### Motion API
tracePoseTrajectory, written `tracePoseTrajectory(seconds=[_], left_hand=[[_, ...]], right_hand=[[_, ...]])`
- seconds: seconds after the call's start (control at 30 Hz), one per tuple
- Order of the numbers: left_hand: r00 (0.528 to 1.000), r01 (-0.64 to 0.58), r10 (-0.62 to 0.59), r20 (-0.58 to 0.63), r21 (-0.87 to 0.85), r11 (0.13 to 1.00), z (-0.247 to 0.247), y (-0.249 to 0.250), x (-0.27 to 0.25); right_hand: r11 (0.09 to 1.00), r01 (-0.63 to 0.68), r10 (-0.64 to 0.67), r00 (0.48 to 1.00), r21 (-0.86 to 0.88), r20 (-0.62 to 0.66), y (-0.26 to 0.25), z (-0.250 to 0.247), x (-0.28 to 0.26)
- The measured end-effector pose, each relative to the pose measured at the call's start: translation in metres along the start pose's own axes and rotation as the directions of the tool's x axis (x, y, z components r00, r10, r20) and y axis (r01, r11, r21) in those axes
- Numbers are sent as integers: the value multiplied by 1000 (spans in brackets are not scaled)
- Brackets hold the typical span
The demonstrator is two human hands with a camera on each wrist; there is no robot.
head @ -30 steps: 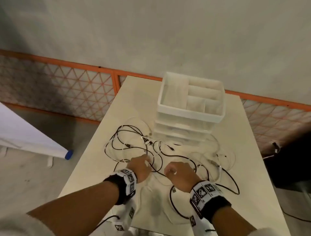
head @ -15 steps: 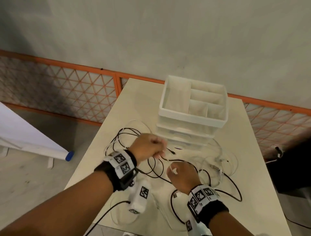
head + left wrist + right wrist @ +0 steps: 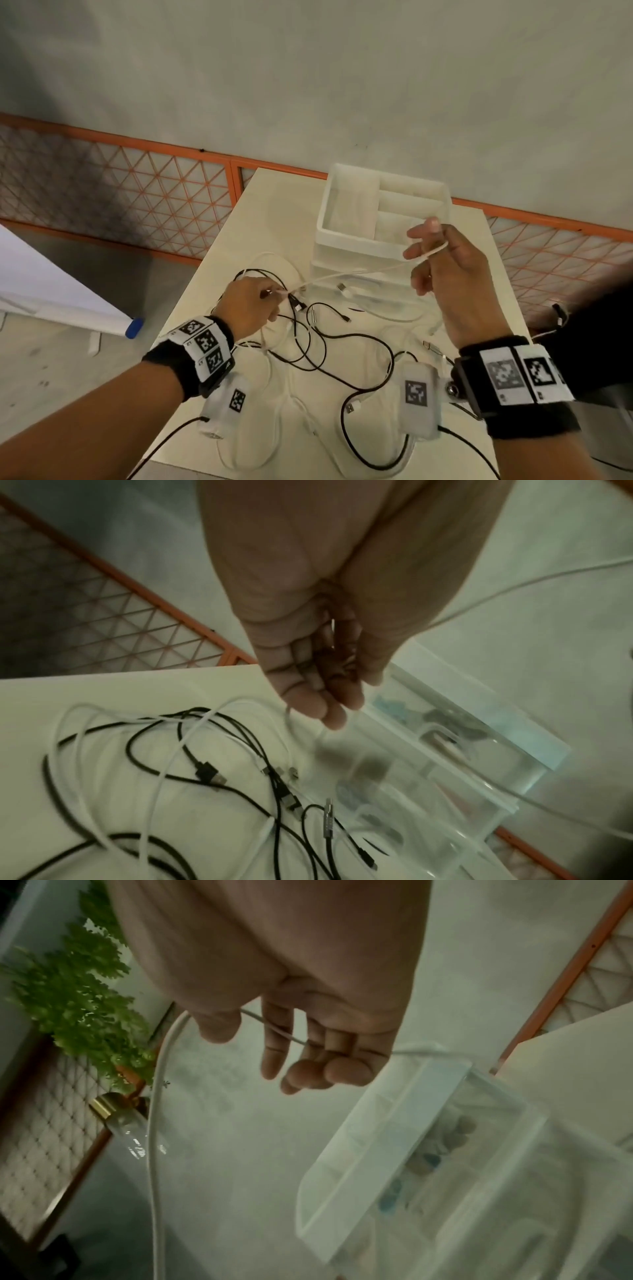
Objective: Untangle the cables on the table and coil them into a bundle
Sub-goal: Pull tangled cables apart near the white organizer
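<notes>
Above the middle of the surface, a white cable runs taut between my two hands. My left hand has its grip pinched on one end of it, low over the tangle. My right hand is raised higher, in front of the organizer; the cable passes across its curled fingers and between them, so that grip is closed loosely around the cable, with the index finger sticking out. From there the white cable drops away past my right wrist.

Below my hands lies the rest of the tangle: black cables looping over one another and over other white cables, spread from the left edge across to the near edge of the surface, with several loose plugs among them.

A white drawer organizer stands toward the far edge, its top tray split into compartments and its translucent drawers holding small items I cannot make out. Beyond the surface an orange lattice fence runs along the wall.
</notes>
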State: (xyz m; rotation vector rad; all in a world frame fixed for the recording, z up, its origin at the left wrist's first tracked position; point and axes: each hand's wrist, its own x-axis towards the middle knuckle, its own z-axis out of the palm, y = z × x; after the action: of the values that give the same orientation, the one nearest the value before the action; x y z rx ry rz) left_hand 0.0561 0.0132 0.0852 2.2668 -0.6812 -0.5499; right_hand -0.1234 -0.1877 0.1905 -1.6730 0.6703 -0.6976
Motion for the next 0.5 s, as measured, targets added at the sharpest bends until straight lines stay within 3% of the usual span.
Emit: tracePoseTrajectory(seconds=[0.13,0.2,0.27,0.37,0.43,0.5], left_hand=[[996,89,-88,-11,54,995,-11,-14,6],[993,118,-117,-31,31,992,-18,-20,7],[994,98,-103,39,117,988,-21,-22,5],[998,32,-41,49,174,984,-19,-10,6],[998,-38,41,-46,53,998,-17,12,5],[983,-183,176,-55,-165,969,-14,44,0]], right_hand=[[970,-108,91,992,-216,-87,23,-23,6],[972,-156,134,982,-178,-132,31,-32,7],[973,-176,157,978,-149,-135,35,-36,5],[955,-161,177,983,-250,40,40,-27,-2],[952,-72,129,976,-298,178,42,-12,-7],[959,70,24,944,-273,328,40,4,-11]])
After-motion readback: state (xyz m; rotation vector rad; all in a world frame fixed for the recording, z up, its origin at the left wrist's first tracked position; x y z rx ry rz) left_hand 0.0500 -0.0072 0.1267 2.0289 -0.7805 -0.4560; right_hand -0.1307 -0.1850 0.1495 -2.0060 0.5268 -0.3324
